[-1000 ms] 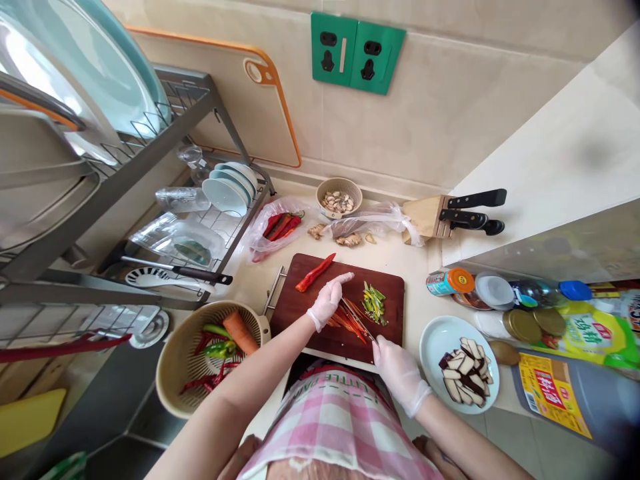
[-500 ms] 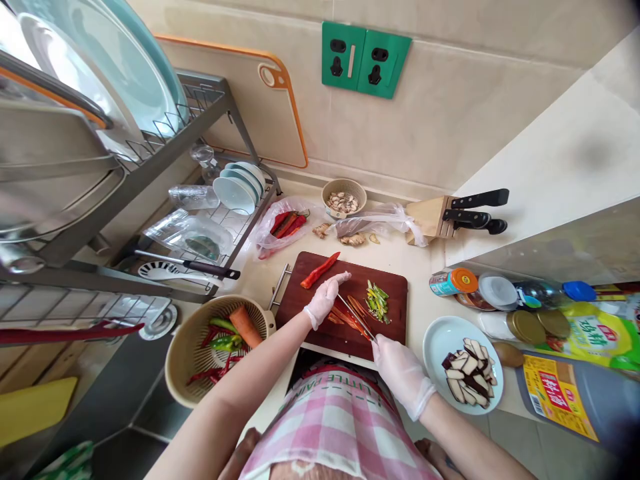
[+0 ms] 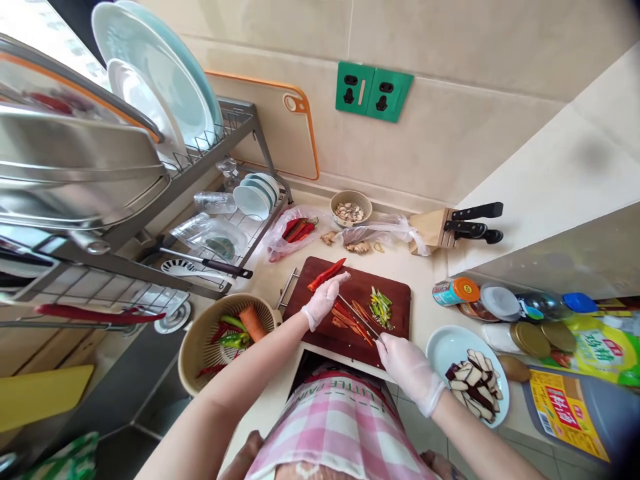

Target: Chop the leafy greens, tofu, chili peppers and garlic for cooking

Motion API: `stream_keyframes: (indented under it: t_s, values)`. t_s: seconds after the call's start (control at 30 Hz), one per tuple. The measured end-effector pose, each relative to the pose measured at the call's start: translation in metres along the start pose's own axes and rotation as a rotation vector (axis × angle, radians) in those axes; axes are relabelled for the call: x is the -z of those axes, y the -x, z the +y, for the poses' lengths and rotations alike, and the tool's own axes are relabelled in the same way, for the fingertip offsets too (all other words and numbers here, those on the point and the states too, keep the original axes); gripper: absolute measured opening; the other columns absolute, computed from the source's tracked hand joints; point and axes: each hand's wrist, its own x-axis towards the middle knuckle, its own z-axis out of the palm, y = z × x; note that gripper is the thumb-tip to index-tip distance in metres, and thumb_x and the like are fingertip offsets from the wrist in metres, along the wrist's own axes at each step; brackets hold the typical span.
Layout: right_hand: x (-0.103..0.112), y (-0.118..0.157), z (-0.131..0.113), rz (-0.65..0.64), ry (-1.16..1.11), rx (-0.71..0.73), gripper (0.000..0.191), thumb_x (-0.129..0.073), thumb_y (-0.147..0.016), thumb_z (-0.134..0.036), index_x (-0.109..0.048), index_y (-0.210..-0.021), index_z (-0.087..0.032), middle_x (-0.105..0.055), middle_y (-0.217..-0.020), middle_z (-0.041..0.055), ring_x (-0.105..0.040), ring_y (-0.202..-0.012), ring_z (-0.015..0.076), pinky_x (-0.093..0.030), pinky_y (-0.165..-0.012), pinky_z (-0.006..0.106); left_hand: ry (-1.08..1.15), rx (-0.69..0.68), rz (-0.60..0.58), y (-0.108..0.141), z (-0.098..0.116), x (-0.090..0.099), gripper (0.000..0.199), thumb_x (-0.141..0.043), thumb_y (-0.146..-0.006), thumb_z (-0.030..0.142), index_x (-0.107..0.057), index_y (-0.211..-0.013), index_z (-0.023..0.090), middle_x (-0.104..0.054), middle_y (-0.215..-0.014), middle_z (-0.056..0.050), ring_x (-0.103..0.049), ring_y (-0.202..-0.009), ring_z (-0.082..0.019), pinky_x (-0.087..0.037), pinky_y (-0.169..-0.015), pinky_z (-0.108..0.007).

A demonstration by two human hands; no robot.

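While thin red pepper strips (image 3: 350,323) lie on a dark-brown rectangular cutting board (image 3: 373,277), the right hand (image 3: 407,365), in a clear plastic glove, grips a slim metal-bladed knife (image 3: 359,317) slanted over them. The left hand (image 3: 323,305), gloved likewise, is near the blade's far end; whether it pinches anything cannot be told. A long bright-red pepper piece (image 3: 326,274) lies beyond it, chopped yellow-green pieces (image 3: 381,308) right of the strips. A round pale-blue plate (image 3: 440,347) of purple-skinned white slices (image 3: 475,385) stands farther right.
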Motion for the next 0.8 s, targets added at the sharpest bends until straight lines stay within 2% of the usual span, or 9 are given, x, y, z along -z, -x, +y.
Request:
stream_keyframes:
  t_s: [0.07,0.17,0.3,0.43,0.53,0.7,0.8]
  values:
    - [0.006,-0.005,-0.002,-0.057,0.040,0.017,0.029,-0.035,-0.093,-0.026,-0.061,-0.083,-0.018,-0.071,-0.077,0.0083,-0.069,-0.074,0.0192,-0.038,-0.056,0.024,0.034,0.038,0.028,0.006,-0.004,0.002,0.048,-0.032,-0.091,0.044,-0.056,-0.121,0.015,-0.055,-0.129,-0.009,-0.048,-0.122,-0.021,-0.033,-0.109,-0.039]
    - [-0.005,-0.012,-0.001,-0.106,0.047,0.001,0.030,-0.033,-0.094,-0.026,-0.061,-0.088,-0.018,-0.072,-0.079,0.0084,-0.069,-0.075,0.0197,-0.039,-0.056,0.024,0.078,0.046,0.047,0.013,-0.014,-0.002,0.050,-0.028,-0.093,0.044,-0.054,-0.122,0.014,-0.054,-0.130,-0.010,-0.048,-0.123,-0.021,-0.034,-0.109,-0.040]
    - [-0.032,-0.016,0.005,-0.084,0.027,-0.039,0.030,-0.033,-0.094,-0.029,-0.060,-0.093,-0.018,-0.072,-0.085,0.0089,-0.069,-0.076,0.0193,-0.040,-0.056,0.024,-0.007,0.003,0.020,0.013,-0.021,-0.009,0.049,-0.027,-0.093,0.044,-0.053,-0.124,0.016,-0.053,-0.131,-0.008,-0.045,-0.125,-0.020,-0.029,-0.111,-0.041]
    - [-0.035,-0.017,0.011,-0.058,-0.019,-0.012,0.029,-0.035,-0.094,-0.029,-0.061,-0.087,-0.019,-0.072,-0.082,0.0084,-0.069,-0.075,0.0186,-0.039,-0.058,0.024,-0.015,0.026,-0.002,0.008,-0.020,-0.010,0.050,-0.029,-0.092,0.046,-0.053,-0.124,0.016,-0.053,-0.132,-0.008,-0.045,-0.125,-0.021,-0.028,-0.112,-0.040]
    - [-0.026,-0.012,0.013,-0.033,-0.064,-0.009,0.029,-0.036,-0.093,-0.029,-0.061,-0.083,-0.019,-0.071,-0.080,0.0079,-0.068,-0.075,0.0174,-0.037,-0.059,0.023,0.030,0.065,0.105,0.013,-0.017,-0.007,0.052,-0.035,-0.090,0.048,-0.045,-0.132,0.019,-0.045,-0.139,-0.007,-0.040,-0.129,-0.021,-0.026,-0.113,-0.039]
    - [-0.021,0.004,0.008,0.015,-0.107,-0.021,0.029,-0.035,-0.093,-0.030,-0.060,-0.083,-0.020,-0.071,-0.078,0.0064,-0.068,-0.072,0.0169,-0.035,-0.055,0.023,0.089,0.103,0.412,0.038,-0.015,0.004,0.058,-0.038,-0.090,0.049,-0.026,-0.141,0.023,-0.036,-0.145,-0.008,-0.035,-0.132,-0.020,-0.023,-0.114,-0.039]
    - [-0.018,0.004,-0.002,-0.015,-0.037,0.024,0.028,-0.037,-0.092,-0.029,-0.061,-0.082,-0.020,-0.071,-0.078,0.0071,-0.068,-0.072,0.0187,-0.035,-0.054,0.024,0.107,0.058,0.410,0.041,-0.016,0.004,0.057,-0.036,-0.091,0.048,-0.024,-0.142,0.025,-0.036,-0.145,-0.006,-0.035,-0.132,-0.018,-0.024,-0.114,-0.038]
